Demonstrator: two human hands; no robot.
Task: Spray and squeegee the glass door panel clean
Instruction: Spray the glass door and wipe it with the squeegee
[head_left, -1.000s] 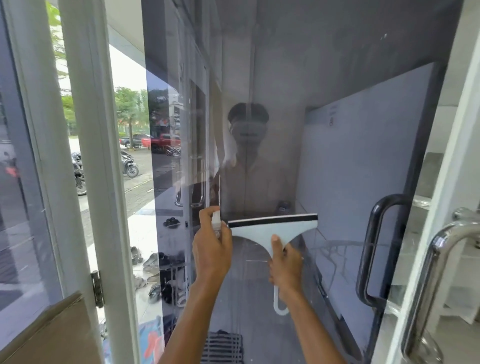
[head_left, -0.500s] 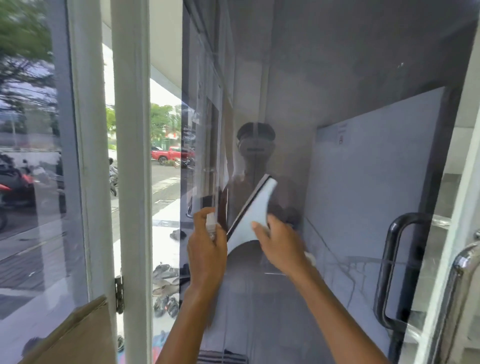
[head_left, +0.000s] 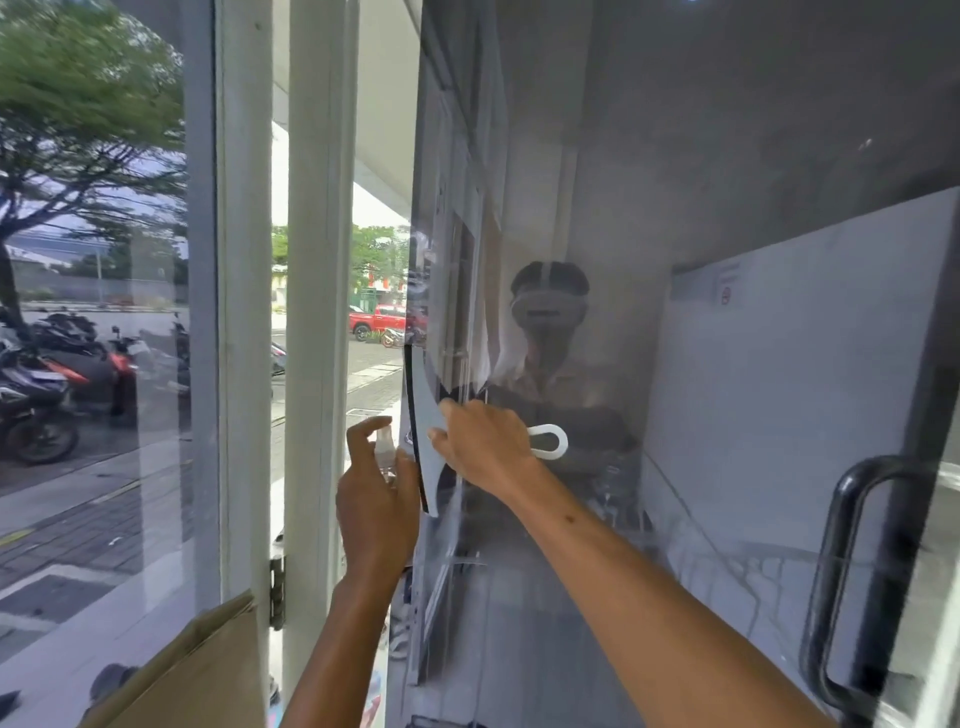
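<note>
While your right hand (head_left: 483, 447) curls tight round the squeegee (head_left: 423, 410) at its neck, the tool lies against the glass (head_left: 701, 182) with its black edge upright, just right of the white post (head_left: 317, 312). Your left hand (head_left: 376, 514) clasps a small clear bottle (head_left: 385, 449), forefinger lifted over the top, between the post and the squeegee. The black handle (head_left: 841, 571) sits far right of the post.

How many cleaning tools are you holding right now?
2. A small clear spray bottle in the left hand; a white squeegee gripped by the right hand, blade upright at the glass door panel's left edge. None seem hidden.
</note>
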